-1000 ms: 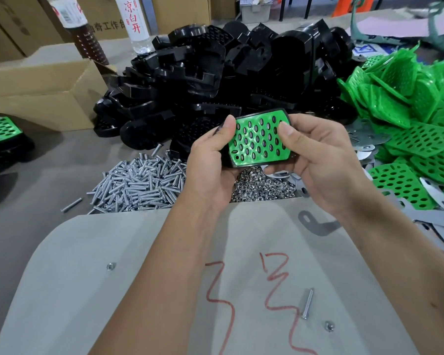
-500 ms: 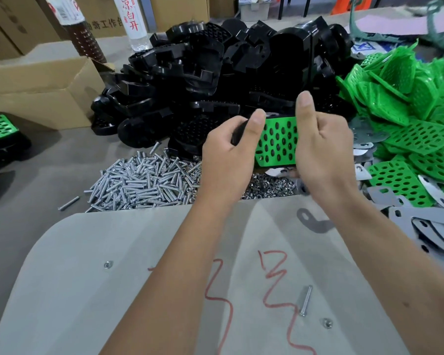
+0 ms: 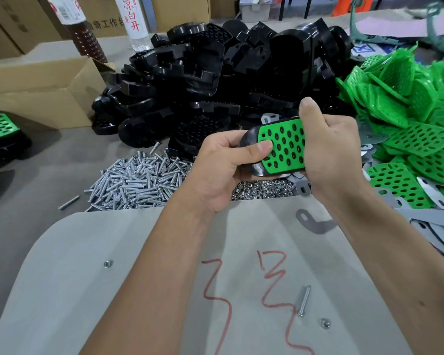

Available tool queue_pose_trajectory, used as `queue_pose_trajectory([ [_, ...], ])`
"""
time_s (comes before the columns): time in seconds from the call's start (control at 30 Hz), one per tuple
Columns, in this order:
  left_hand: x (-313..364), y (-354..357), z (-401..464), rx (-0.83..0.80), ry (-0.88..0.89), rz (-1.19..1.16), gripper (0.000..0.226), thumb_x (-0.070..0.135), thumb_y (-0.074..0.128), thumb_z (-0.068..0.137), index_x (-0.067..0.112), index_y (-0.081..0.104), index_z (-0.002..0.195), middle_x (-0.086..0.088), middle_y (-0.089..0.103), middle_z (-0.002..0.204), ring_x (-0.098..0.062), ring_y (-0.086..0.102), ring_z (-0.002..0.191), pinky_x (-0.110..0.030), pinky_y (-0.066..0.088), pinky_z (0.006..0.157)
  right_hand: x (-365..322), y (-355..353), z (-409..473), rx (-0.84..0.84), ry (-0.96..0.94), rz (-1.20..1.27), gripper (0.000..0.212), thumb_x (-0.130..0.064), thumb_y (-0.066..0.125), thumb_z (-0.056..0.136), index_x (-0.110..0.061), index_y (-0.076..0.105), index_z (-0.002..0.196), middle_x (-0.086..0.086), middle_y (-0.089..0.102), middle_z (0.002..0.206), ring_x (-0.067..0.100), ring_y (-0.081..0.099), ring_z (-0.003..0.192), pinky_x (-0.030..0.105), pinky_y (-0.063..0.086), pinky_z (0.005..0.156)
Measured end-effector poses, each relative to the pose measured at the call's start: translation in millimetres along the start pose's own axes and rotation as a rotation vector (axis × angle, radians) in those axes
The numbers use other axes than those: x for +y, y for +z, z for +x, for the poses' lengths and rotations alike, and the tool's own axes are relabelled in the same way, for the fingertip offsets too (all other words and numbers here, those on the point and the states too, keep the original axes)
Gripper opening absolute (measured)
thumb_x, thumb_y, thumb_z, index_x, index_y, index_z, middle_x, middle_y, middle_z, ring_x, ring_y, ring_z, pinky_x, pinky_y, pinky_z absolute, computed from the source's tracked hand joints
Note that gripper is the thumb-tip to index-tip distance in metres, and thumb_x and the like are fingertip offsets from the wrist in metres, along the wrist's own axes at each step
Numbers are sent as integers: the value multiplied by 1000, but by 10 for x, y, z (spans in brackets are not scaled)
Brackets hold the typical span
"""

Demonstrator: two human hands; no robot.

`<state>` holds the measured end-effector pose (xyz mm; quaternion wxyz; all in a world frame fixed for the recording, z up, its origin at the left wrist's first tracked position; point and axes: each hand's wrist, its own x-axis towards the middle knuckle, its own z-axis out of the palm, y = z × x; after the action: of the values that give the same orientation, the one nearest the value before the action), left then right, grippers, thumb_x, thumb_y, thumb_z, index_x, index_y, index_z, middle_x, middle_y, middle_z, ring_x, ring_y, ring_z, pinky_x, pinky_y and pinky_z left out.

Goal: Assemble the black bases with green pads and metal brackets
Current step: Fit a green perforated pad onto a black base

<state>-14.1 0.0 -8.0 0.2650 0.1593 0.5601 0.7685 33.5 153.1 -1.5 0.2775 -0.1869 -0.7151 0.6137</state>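
Note:
Both hands hold one black base with a perforated green pad seated on its top, above the nut pile. My left hand grips the base's left end, its thumb pressing on the pad. My right hand wraps the right end, thumb up at the far edge. A metal bracket pokes out behind the base, and another bracket tab shows under it. A heap of black bases lies behind, and green pads are piled to the right.
Screws and nuts are heaped near the grey board, which carries a loose screw, two nuts and a bracket. A cardboard box sits at left, bottles behind it. Finished pieces lie far left. Flat brackets lie right.
The base with its pad has been tilted flatter and lowered slightly. My left thumb moved from the pad's edge onto its face. My right hand closed further round the right end.

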Motion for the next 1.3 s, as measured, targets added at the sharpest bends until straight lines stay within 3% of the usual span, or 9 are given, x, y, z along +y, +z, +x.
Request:
queue_pose_trajectory([
  [0.2,-41,-14,27,121,59,143,21,-3,73,91,-7,72,111,-24,77,107,-38,78,96,-48,66,79,8,-23,-54,22,-204,-216,67,-54,52,106,-21,19,57,-11,20,46,10,18,47,23,17,46],
  [0.3,-50,2,23,190,144,216,15,-4,75,90,-4,73,105,-25,77,100,-37,78,90,-47,66,73,20,-79,-29,-19,-238,-327,67,-58,54,103,-14,31,58,-7,29,48,10,29,46,26,26,44],
  [0.37,-41,1,30,230,183,250,12,-3,76,90,1,74,101,-23,76,96,-36,78,89,-46,66,71,49,-105,-23,-104,-225,-316,65,-57,61,100,-2,49,67,12,47,58,23,46,52,42,41,49],
  [0.43,-26,-7,32,205,182,240,12,-1,76,91,2,75,103,-21,77,98,-33,78,91,-46,66,74,58,-111,-29,-120,-236,-282,65,-55,65,98,5,58,77,21,54,67,23,47,57,44,41,52],
  [0.73,-40,25,-16,122,124,88,22,0,79,87,1,74,108,-15,79,101,-29,79,94,-35,65,73,95,-88,4,-153,-148,-1,74,-57,74,89,15,58,84,36,53,71,39,50,55,50,44,47],
  [0.87,-14,38,0,78,95,-46,18,-1,73,91,-1,73,109,-16,78,107,-29,77,98,-32,64,79,102,-32,-3,-67,-38,146,57,-52,73,91,-4,56,66,-1,46,54,11,39,42,21,32,40],
  [1.0,-38,19,18,121,109,-49,24,-12,71,89,-7,70,112,-23,77,110,-32,77,100,-33,64,78,115,-16,-14,-18,-17,125,65,-58,69,91,0,49,71,-1,41,56,15,35,44,26,29,44],
  [1.13,1,-25,22,70,77,-102,23,-14,66,89,-3,70,109,-15,79,101,-29,79,94,-28,63,72,71,-17,-43,-88,-28,113,59,-62,61,94,-17,40,62,-7,35,53,14,30,41,26,27,42],
  [1.3,12,-14,28,72,71,-144,24,-10,67,87,-4,71,110,-16,78,105,-27,77,95,-29,63,76,13,30,-61,-58,-46,143,58,-55,63,97,-18,40,59,-8,34,53,12,28,42,24,26,44],
])
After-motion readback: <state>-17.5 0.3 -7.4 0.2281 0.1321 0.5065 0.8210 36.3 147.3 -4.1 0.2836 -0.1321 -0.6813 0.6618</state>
